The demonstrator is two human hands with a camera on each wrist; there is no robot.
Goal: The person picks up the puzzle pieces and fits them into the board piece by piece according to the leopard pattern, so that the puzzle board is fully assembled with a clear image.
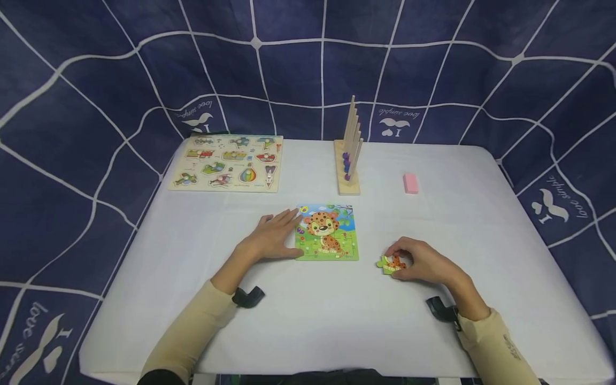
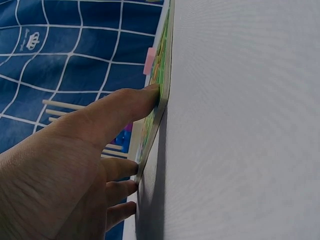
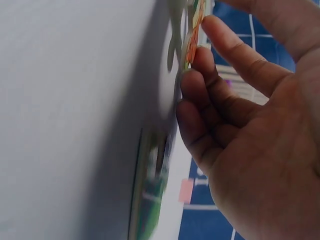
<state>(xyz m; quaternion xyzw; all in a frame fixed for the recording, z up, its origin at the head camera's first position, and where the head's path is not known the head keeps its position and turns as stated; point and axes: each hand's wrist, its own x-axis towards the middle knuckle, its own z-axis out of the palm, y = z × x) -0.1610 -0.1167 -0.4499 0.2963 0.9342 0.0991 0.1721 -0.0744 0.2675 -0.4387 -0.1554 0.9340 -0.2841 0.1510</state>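
A leopard jigsaw puzzle (image 1: 348, 246) lies flat on the table in front of the person. At its left side rests the left hand (image 1: 274, 238), fingers spread and straight. The thumb tip touches the lower left corner, and the fingertips reach the upper left edge. In the left wrist view the thumb lies on the puzzle's edge (image 2: 165, 82). To the right, the right hand (image 1: 425, 262) pinches a puzzle piece (image 1: 387, 265), green with orange spotted fur, between thumb and fingers. Close over the table, the piece (image 3: 194, 45) shows edge-on in the right wrist view, partly hidden by fingers.
A wooden vehicle puzzle board (image 1: 223, 186) lies at the back left. Behind the leopard puzzle stands a peg rack (image 1: 348, 187) with upright rods and a few purple and blue beads. A pink block (image 1: 410, 183) lies at the back right. A blurred green thing (image 3: 150, 210) shows low in the right wrist view.
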